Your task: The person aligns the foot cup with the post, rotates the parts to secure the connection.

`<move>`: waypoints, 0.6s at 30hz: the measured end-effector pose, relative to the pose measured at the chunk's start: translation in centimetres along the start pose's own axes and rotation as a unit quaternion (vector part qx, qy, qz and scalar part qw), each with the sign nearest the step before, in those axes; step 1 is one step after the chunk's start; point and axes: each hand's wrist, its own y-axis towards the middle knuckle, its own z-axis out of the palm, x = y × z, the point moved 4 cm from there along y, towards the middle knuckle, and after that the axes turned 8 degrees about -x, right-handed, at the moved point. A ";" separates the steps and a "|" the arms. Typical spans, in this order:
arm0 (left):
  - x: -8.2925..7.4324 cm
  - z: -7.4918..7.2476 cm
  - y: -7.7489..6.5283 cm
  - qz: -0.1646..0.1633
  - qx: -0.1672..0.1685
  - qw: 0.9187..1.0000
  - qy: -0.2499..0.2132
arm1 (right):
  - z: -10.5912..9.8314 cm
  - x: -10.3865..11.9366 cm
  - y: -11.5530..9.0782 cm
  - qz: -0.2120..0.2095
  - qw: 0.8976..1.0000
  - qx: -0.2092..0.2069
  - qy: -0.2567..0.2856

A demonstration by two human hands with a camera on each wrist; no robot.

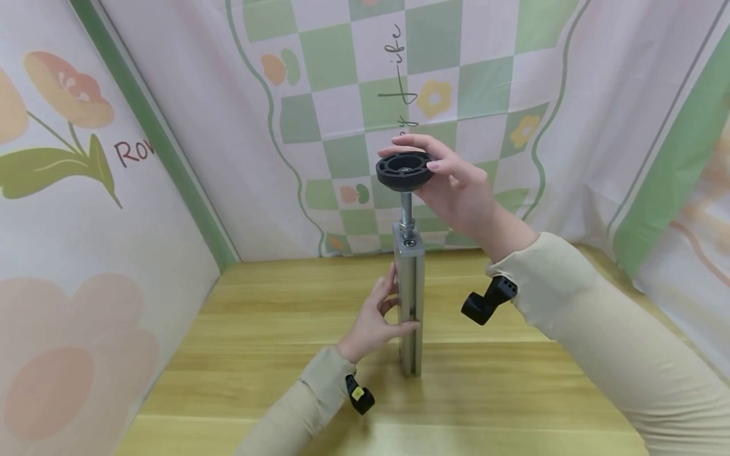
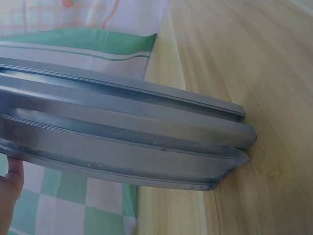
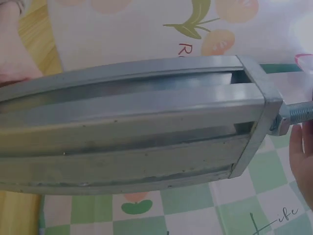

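An upright slotted aluminium profile stands on the wooden table, with a metal end plate on top. From that plate rises a threaded rod with a nut, carrying a round black levelling foot with a ribbed, hollow face turned up. My left hand grips the profile around its middle, thumb across the near side and fingers behind. My right hand holds the levelling foot from the right, thumb at its near rim and fingers around the far side. The profile's lower end meets the tabletop.
Around the wooden table hang printed fabric walls, with a green checked panel behind the profile. Black camera mounts stick out from both wrists.
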 end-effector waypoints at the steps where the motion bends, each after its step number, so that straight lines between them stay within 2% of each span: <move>1: 0.0 0.0 0.0 0.002 0.000 1.000 0.001 | 0.0 0.0 0.0 0.002 1.000 0.005 0.006; 8: 0.1 0.0 0.0 -0.007 -0.001 1.000 0.001 | 0.0 0.1 0.0 0.007 0.999 0.016 0.032; 12: 0.0 0.1 0.0 -0.004 0.005 1.000 -0.002 | -0.1 0.2 -0.1 -0.006 0.999 0.015 0.039; 14: -0.1 0.1 -0.1 0.002 0.006 1.000 -0.004 | -0.1 0.2 -0.1 -0.013 0.999 0.009 0.030; 18: 0.0 0.0 -0.1 0.009 0.001 1.000 -0.009 | 0.1 0.3 -0.1 -0.023 0.999 -0.023 -0.021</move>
